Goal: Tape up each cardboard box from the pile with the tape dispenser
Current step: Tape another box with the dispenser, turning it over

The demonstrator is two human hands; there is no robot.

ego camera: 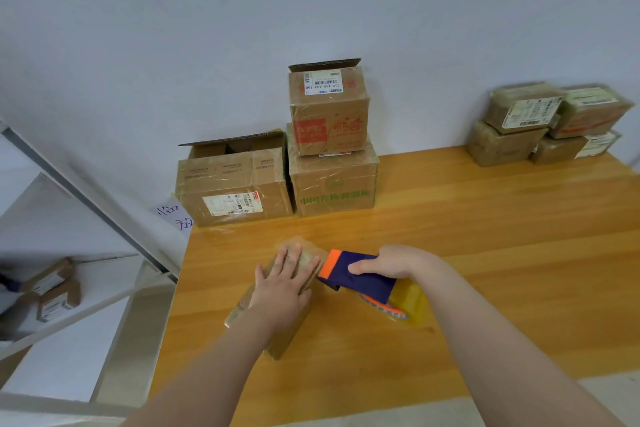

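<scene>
**A:** Our left hand (284, 282) lies spread flat on the small box (239, 310) on the table (485, 236); right hand (388, 262) grips the tape dispenser (360, 277) at its edge.
**B:** We'd pin it hard, then pull straight.

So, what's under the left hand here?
A small brown tape-wrapped cardboard box on the orange wooden table; the left hand lies flat on it, hiding most of its top.

far boxes (543, 121) blurred; shelf boxes (52, 291) — indistinct
</scene>
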